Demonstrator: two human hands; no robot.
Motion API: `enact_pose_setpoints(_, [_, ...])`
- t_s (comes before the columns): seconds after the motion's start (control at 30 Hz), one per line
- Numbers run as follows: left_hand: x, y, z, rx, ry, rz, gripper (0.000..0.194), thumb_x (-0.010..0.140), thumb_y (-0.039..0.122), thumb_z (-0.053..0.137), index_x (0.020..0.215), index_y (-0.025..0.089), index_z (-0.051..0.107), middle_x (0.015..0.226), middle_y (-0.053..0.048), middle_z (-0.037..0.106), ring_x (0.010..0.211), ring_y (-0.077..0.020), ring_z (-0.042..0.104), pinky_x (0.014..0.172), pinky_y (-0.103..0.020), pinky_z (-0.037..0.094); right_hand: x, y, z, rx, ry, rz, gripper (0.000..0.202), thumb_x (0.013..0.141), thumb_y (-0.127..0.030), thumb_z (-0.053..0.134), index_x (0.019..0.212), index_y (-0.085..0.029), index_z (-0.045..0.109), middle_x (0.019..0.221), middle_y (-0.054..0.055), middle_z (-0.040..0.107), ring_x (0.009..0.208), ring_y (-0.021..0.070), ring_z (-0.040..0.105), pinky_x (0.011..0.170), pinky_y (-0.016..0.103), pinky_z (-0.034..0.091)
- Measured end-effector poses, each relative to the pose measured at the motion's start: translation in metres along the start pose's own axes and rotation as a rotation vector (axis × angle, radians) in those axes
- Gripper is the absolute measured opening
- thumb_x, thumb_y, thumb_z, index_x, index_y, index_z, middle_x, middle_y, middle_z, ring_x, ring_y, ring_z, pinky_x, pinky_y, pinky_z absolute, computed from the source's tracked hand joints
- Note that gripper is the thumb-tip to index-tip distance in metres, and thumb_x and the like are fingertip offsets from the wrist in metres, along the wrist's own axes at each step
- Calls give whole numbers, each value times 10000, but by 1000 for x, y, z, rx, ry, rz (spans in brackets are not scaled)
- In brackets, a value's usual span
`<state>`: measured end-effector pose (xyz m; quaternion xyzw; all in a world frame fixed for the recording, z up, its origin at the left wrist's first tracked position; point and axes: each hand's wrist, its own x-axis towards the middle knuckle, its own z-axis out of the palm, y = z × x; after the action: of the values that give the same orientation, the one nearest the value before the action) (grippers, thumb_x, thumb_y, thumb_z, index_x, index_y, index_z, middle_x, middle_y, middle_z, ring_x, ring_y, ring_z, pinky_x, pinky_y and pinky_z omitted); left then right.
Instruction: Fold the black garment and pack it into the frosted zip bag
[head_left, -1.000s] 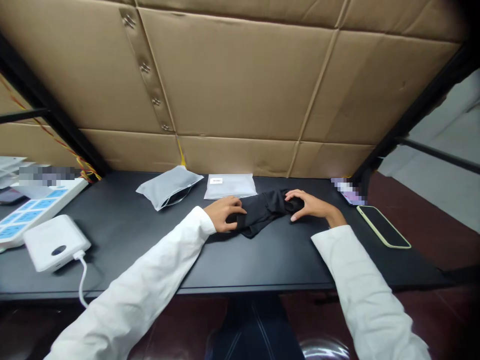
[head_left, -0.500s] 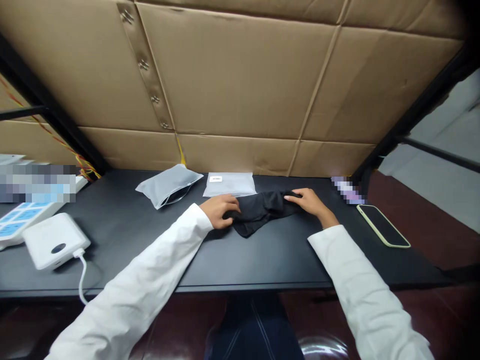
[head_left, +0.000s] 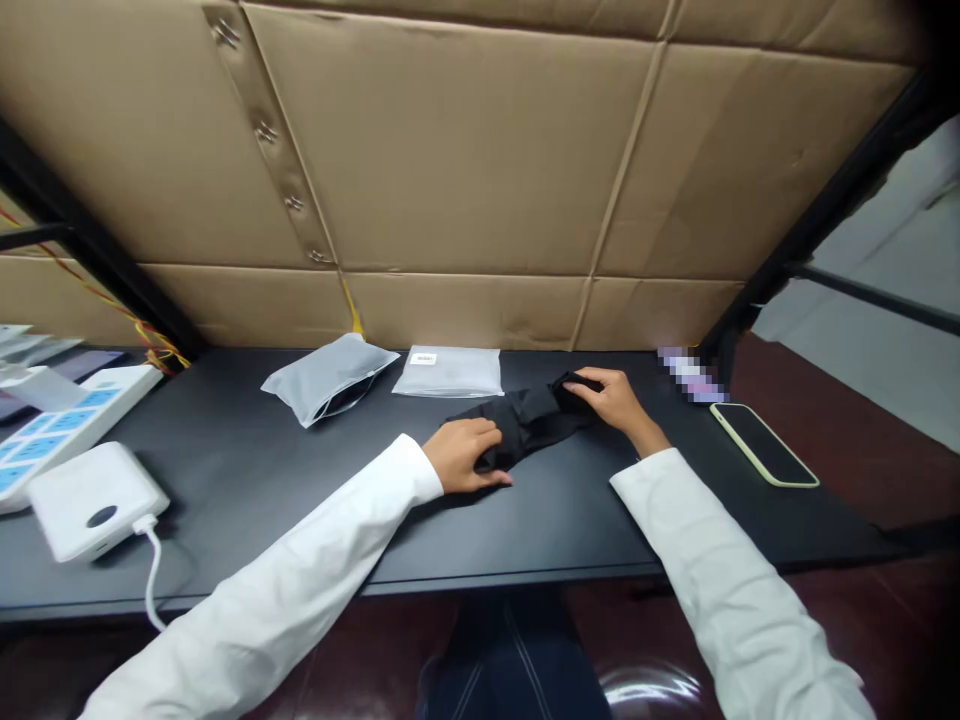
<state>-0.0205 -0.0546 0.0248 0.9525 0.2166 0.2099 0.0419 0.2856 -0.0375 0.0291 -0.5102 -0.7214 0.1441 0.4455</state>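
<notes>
- Your black cloth [head_left: 536,410] lies bunched and folded on the tabletop [head_left: 525,530], near the middle of the scene, stretched between your two hands; having one hand at each end probably lets you control both ends of the fabric together.
- Your left hand [head_left: 461,455] is partly open over the cloth's left end, fingers bent on top and thumb reaching out on the near side. It seems to steady the fabric against the tabletop, though you cannot tell from here how firmly it grips.
- Your right hand [head_left: 616,400] is nearly closed, with thumb and fingers pinching the far edge of the cloth's right end. That edge stands up a little, likely because the pinch lifts it.
- Beyond the cloth, a flat pouch [head_left: 454,375] with a white label [head_left: 424,358] lies just to the far side, and a grey pouch [head_left: 322,375] lies to its left, mouth gaping toward you. Both sit far enough back to leave your hands room.
- At the right edge, a phone [head_left: 765,445] lies well apart from the cloth.
- At the left, a white box [head_left: 97,500] with a cable [head_left: 154,580] sits by a power strip [head_left: 75,420], presumably to stay near the sockets.
</notes>
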Motion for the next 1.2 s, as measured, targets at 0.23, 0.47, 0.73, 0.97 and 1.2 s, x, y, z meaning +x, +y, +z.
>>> enact_pose_setpoints(0.23, [0, -18, -8, -358, -207, -1, 404, 790, 546, 673, 692, 182, 527, 718, -10, 557, 698, -153, 532, 638, -261, 404, 3, 1, -8, 0, 89, 59, 337, 882, -522, 542, 939, -220, 680, 963, 52, 717, 934, 244, 650, 880, 362, 484])
enact_pose_setpoints(0.47, [-6, -50, -55, -1056, 357, -652, 428, 638, 448, 819, 595, 159, 507, 537, 48, 487, 511, -87, 470, 517, -224, 360, 0, -5, -6, 468, -440, 372, 405, 773, -590, 663, 849, -194, 644, 736, 1, 654, 633, 151, 595, 619, 273, 490])
enact_pose_setpoints(0.73, [-6, -74, -40, -1242, 576, -1035, 434, 501, 347, 893, 773, 114, 648, 698, -26, 683, 666, -169, 634, 665, -290, 500, 0, -5, -9, 476, -429, 317, 594, 708, -425, 777, 1255, -245, 630, 1130, 73, 709, 1008, 232, 675, 873, 367, 555])
enact_pose_setpoints(0.97, [-5, -57, -49, -1338, 602, -772, 388, 557, 346, 874, 775, 137, 629, 659, 28, 619, 620, -105, 576, 627, -230, 453, 2, 6, -4, 257, -266, 316, 724, 521, -277, 886, 1210, -225, 668, 998, 72, 747, 999, 291, 687, 910, 467, 554])
enact_pose_setpoints(1.2, [-11, -40, -48, -1463, 174, -425, 411, 567, 454, 862, 789, 161, 677, 733, -49, 703, 713, -216, 664, 707, -339, 519, 3, -12, -20, 409, -158, 143, 754, 531, -320, 891, 1242, -234, 654, 1156, 70, 714, 1084, 271, 659, 1008, 427, 491])
